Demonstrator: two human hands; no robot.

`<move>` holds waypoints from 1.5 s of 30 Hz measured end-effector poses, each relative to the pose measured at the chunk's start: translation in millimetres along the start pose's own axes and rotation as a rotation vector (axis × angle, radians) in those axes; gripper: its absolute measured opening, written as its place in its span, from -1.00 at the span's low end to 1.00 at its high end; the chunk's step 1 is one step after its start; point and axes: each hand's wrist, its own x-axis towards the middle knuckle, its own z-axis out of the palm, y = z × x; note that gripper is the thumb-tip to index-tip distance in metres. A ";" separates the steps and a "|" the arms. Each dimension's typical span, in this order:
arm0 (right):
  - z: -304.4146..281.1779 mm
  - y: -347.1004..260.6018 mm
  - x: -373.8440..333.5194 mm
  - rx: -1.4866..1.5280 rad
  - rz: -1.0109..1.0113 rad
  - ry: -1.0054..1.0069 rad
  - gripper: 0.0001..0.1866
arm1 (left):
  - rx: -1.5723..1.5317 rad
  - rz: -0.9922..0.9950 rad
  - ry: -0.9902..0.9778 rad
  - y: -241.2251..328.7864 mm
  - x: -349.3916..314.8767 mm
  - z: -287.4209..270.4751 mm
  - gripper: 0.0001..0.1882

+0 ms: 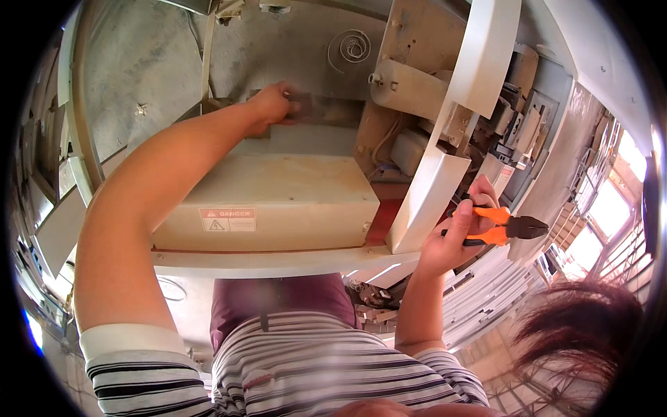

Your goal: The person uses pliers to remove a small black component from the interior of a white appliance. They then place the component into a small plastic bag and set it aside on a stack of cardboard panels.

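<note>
My right hand point(464, 226) is closed around pliers point(526, 227) with orange and black handles. Their dark jaws point right, beside a white upright metal bar of the machine frame. Stretched far forward over a beige metal box point(278, 198), my left hand point(274, 105) has its fingers curled at a dark, blurred piece point(306, 105) behind the box. Motion blur and the hand itself hide what that piece is. A red and white warning label point(228, 219) is stuck on the near face of the box.
A beige cylinder point(410, 89) sticks out from a metal plate beyond the box. The white upright bar point(432, 187) stands between the box and my right hand. Coiled pale wire point(351, 47) lies on the concrete floor. Electrical parts point(521, 125) fill a cabinet on the right.
</note>
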 end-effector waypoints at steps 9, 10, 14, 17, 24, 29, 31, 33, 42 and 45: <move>-8.8 28.1 -8.7 -0.010 -0.009 -0.082 -0.76 | -0.027 0.008 -0.032 2.2 -11.0 3.3 -0.76; -9.2 28.3 -9.0 -0.018 -0.015 -0.096 -0.76 | -0.030 0.018 -0.025 2.0 -12.2 4.1 -0.76; -8.0 27.7 -8.2 -0.044 -0.023 -0.092 -0.72 | -0.059 0.025 -0.003 1.5 -12.9 6.2 -0.80; -5.3 27.0 -9.4 -0.035 -0.017 -0.065 -0.69 | -0.091 0.030 -0.007 0.7 -12.7 5.9 -0.82; -6.1 28.3 -9.5 -0.051 -0.018 -0.065 -0.63 | -0.074 -0.035 0.005 7.2 -17.3 4.5 -0.81; -6.0 26.8 -8.6 -0.079 -0.017 -0.082 -0.61 | -0.003 -0.034 0.007 11.8 -18.4 5.0 -0.85; -5.8 26.9 -8.6 -0.084 -0.022 -0.082 -0.61 | 0.020 -0.035 0.008 14.9 -18.3 6.2 -0.85; -5.3 26.7 -7.9 -0.089 -0.032 -0.089 -0.61 | 0.029 -0.042 0.010 16.3 -18.2 6.3 -0.85; -4.4 26.4 -7.7 -0.074 -0.016 -0.082 -0.61 | -0.221 -0.148 -0.049 15.5 -16.4 9.4 -0.90; -4.4 25.5 -8.2 -0.082 -0.012 -0.081 -0.61 | -0.334 -0.198 -0.039 16.8 -12.7 10.3 -0.92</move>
